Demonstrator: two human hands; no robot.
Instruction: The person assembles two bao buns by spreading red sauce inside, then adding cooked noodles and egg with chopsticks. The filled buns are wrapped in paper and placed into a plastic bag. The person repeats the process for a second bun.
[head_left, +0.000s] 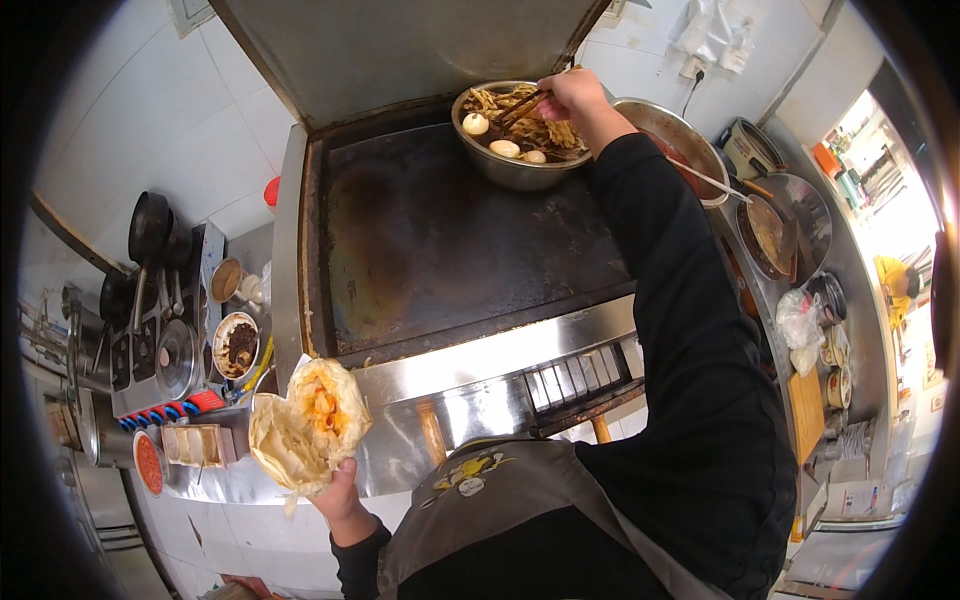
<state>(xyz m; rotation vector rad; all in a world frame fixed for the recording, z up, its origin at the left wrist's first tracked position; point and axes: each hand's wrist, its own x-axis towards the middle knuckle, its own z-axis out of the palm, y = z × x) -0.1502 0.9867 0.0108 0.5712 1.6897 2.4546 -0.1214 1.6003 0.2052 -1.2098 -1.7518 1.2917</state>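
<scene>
My left hand (343, 497) is closed on an opened flatbread (280, 440) at the lower left, in front of the griddle's front ledge. The bread is spread in two halves, and one carries an orange-red filling (325, 408). At the far side, my right hand (578, 98) grips a pair of chopsticks (524, 105). Their tips point down into a steel bowl (522, 178) and reach the food there. Pale yellowish strips (552, 132) and peeled eggs (504, 148) lie in dark liquid inside it. The bowl stands on the far right part of the dark griddle (440, 250).
A large pot (700, 140) of reddish contents with a ladle (715, 182) stands right of the bowl. Left are a burner stove with black pans (150, 228), a white bowl (235, 345) of dark food and a red-sauce dish (150, 463). A raised metal panel (400, 50) backs the griddle.
</scene>
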